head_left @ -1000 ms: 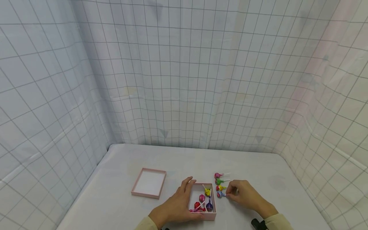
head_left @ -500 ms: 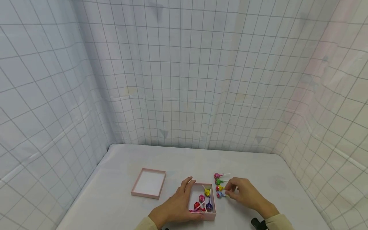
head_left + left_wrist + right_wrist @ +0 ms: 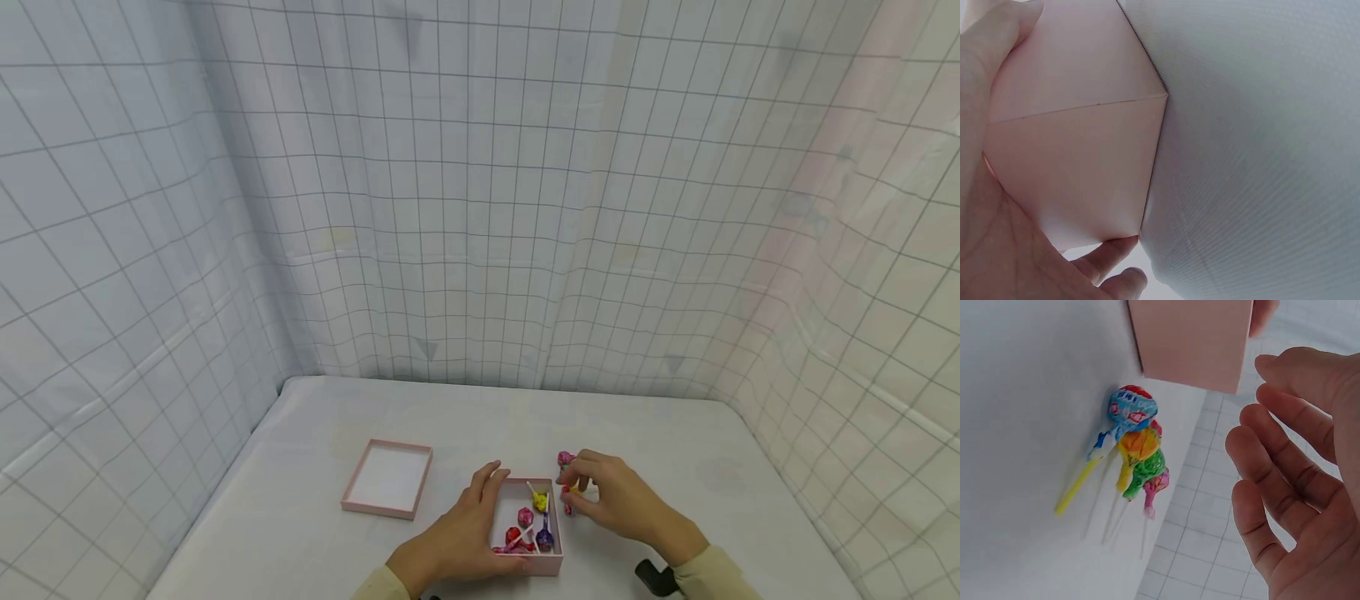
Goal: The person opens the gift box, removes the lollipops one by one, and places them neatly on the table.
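Note:
My left hand (image 3: 465,533) grips the pink open box (image 3: 546,565), thumb along its near wall and fingers at its far left corner. The same box (image 3: 1079,162) fills much of the left wrist view. Inside it lie several wrapped lollipops, among them a yellow one (image 3: 540,502), a pink one (image 3: 526,517) and a dark purple one (image 3: 545,538). Right of the box my right hand (image 3: 618,500) hovers with loosely bent fingers, holding nothing. Beside it in the right wrist view is a row of lollipops: blue (image 3: 1133,407), orange-yellow (image 3: 1140,445), green (image 3: 1149,465) and pink (image 3: 1157,482).
A shallow pink-edged lid (image 3: 380,510) with a white inside lies left of the box. White cloth covers the table (image 3: 645,425). Grid-patterned curtains (image 3: 480,250) enclose its back and sides.
My right hand has moved left, from the blue lollipop's stick to over the heads of the row, and its fingers have spread apart. My left hand and the box stay in place.

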Demonstrator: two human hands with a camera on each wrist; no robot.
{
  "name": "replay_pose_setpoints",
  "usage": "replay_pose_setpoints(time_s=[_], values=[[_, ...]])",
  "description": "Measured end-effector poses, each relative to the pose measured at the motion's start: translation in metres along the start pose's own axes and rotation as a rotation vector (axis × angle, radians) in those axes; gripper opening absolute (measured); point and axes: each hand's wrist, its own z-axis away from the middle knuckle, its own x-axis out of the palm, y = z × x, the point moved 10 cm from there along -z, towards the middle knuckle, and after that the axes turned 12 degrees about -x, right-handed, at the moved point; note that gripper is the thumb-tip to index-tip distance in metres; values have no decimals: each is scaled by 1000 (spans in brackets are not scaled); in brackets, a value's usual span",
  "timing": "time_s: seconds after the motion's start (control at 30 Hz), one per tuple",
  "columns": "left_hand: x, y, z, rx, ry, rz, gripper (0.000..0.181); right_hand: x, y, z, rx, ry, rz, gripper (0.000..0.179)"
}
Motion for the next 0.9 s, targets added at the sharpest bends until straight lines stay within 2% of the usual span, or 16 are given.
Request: replay_pose_setpoints(time_s=[0.17, 0.37, 0.63, 0.9], values=[[-2, 1, 1, 12, 13, -3, 137, 7, -11, -16, -28, -56, -5, 18], [-3, 4, 4, 55, 27, -3, 135, 20, -19, -34, -53, -138, 14, 20], [-3, 5, 6, 75, 26, 6, 132, 35, -19, -48, -39, -223, 86, 19], [-3, 5, 5, 84, 42, -4, 132, 38, -23, -55, -40, -255, 227, 16]])
